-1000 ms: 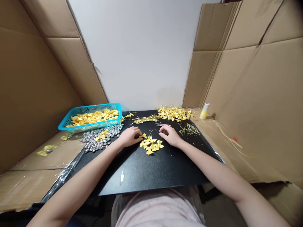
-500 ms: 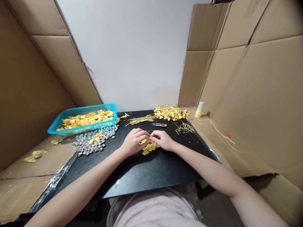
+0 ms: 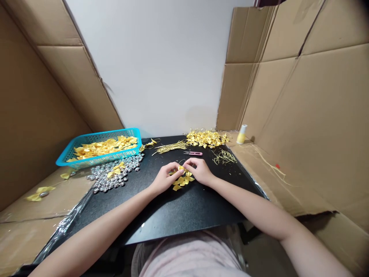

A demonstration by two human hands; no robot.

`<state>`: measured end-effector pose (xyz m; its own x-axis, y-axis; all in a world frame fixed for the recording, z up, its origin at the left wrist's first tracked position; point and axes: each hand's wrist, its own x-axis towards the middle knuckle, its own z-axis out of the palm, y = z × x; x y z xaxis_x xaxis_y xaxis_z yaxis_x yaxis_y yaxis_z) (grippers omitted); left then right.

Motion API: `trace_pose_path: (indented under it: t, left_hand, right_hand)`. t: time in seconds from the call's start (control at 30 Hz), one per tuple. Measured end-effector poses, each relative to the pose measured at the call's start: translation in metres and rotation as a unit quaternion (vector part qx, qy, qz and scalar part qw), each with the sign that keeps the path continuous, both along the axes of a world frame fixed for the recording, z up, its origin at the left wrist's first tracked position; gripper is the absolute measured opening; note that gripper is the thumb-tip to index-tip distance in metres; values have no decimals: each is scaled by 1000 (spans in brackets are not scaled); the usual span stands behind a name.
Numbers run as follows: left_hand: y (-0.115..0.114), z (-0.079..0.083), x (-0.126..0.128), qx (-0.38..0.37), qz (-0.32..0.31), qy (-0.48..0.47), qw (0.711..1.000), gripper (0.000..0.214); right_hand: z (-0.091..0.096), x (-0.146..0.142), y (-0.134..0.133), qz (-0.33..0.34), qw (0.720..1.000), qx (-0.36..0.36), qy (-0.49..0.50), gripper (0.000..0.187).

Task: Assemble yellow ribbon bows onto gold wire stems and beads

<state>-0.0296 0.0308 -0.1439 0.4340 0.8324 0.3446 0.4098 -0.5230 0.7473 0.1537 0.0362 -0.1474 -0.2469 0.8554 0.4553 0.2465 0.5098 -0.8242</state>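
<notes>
Over the middle of the black table, a small yellow ribbon bow [image 3: 181,168] is pinched between the thumb and fingers of my left hand [image 3: 167,176]. My right hand [image 3: 200,170] is closed at the same bow, thumb and fingertips meeting at its right side. A thin strand sticks up between the two hands; whether my right fingers grip the strand or the ribbon is too small to tell. Just below my fingertips lies a little pile of yellow ribbon bows [image 3: 183,181]. Pink thread snips [image 3: 193,153] lie beyond my hands.
At left, a blue basket [image 3: 62,157] holds yellow ribbon pieces, with silver beads [image 3: 108,181] beside it. Gold twist ties [image 3: 171,146], a heap of finished-looking bows [image 3: 206,138] and loose tie scraps [image 3: 225,156] lie toward the back. A thread spool [image 3: 241,134] stands right. Cardboard walls flank the table.
My left hand has turned and its fingers have opened out from over the bow, so the bow now shows between my thumb and fingers. My right hand has shifted only slightly.
</notes>
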Motion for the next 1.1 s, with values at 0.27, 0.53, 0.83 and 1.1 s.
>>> trace_pose_path:
  t: [0.27,0.53,0.83,1.1]
  left_hand:
    - [4,-3,-1,-8,14,-4,1000,30]
    - [1,4,-2,-55,19,-50,997,32]
    - [6,-5,-2,-56,63,-96,992,31]
    - [6,-1,-4,-31,51,-42,997,31]
  right_hand:
    - [-9,-1,9,46,981,-141,121,30]
    - [-10,-1,6,22,993,-93,71,27]
    - [-4,4,2,29,998,-9,-55,29]
    - [-6,2,2,18,994,15,-109,35]
